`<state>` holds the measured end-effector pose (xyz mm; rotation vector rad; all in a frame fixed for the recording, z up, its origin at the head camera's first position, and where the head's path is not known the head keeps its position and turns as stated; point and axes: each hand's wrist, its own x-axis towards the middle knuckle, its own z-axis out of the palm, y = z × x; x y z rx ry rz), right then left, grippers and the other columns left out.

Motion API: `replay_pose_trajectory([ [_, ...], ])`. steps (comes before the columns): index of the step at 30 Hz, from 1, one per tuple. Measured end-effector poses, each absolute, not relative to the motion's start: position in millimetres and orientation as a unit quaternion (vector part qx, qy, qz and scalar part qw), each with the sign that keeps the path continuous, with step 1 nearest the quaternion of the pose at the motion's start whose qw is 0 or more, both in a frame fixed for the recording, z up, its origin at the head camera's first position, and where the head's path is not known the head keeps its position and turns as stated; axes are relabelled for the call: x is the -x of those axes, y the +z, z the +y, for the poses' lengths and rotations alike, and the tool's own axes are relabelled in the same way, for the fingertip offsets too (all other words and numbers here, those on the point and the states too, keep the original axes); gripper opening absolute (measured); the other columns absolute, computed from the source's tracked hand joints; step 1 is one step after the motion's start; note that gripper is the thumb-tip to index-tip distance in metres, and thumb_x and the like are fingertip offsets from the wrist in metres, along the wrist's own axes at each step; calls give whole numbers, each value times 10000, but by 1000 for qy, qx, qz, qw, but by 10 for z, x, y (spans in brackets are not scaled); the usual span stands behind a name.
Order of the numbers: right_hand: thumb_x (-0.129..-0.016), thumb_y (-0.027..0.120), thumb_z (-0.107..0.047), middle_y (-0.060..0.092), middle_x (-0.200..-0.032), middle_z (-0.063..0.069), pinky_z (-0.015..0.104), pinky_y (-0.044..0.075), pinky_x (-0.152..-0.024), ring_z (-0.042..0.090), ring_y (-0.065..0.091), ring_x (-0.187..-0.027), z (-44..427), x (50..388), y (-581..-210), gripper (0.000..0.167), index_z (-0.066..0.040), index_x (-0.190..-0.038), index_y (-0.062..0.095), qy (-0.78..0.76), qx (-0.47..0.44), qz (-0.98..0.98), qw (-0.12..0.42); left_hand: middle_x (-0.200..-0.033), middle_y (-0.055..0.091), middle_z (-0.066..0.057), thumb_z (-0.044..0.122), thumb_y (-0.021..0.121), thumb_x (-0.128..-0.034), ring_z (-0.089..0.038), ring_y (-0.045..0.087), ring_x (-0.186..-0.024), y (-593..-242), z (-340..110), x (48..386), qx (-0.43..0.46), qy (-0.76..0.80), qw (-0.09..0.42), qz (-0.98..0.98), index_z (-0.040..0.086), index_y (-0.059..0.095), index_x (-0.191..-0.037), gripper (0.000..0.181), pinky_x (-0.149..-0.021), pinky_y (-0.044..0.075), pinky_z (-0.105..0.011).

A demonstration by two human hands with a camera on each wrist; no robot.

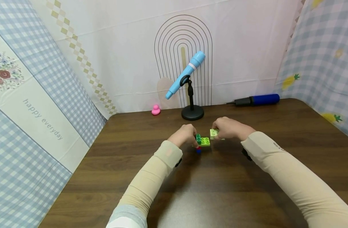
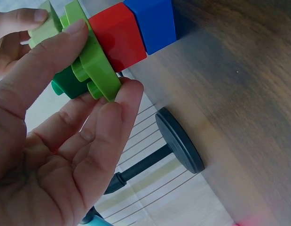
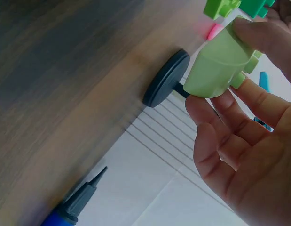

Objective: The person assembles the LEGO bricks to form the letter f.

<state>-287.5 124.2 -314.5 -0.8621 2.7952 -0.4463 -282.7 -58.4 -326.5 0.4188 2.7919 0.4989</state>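
My left hand (image 1: 186,134) pinches a stack of toy building blocks between thumb and fingertips. At its middle is a lime green plate (image 2: 100,66) with round studs, carrying a dark green block (image 1: 198,138) on its studded side. A red block (image 2: 118,37) and then a blue block (image 2: 152,23) sit on the other side, below the plate in the head view. Beside it, my right hand (image 1: 229,128) grips a pale green block (image 3: 218,66) with a curved face, studs toward the palm side. A small gap separates this block from the lime plate in the head view.
On the brown table (image 1: 128,177) stands a light blue toy microphone (image 1: 181,77) on a black round-based stand (image 1: 192,113), just behind the hands. A pink duck-shaped toy (image 1: 156,110) and a blue-and-black hand pump (image 1: 262,100) lie along the back edge, by a fabric backdrop (image 1: 128,53).
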Motion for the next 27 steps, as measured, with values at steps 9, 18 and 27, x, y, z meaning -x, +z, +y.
replay_pose_trajectory([
  [9,-726,668,-175,546,-768,28,277,406,-568,155,463,-649,1129,2824,-3119,241,-8,-891,611,-149,306,937,83,-664,589,14,190,790,-620,-127,488,-667,-3283,-590,2847,-151,171,144,963,100,636,-679,189,-526,415,-231],
  [18,-742,669,-202,509,-850,54,310,398,-634,183,446,-742,1042,2771,-3091,276,-9,-928,606,-145,319,935,61,-651,591,21,187,795,-610,-124,492,-653,-3274,-588,2852,-156,170,139,963,100,633,-668,193,-519,413,-227],
  [27,-763,651,-170,518,-839,34,307,402,-642,173,455,-752,920,2758,-3066,202,-38,-913,618,-146,339,927,59,-678,589,26,197,801,-603,-127,500,-678,-3274,-588,2867,-160,158,136,965,101,633,-711,222,-543,420,-231],
])
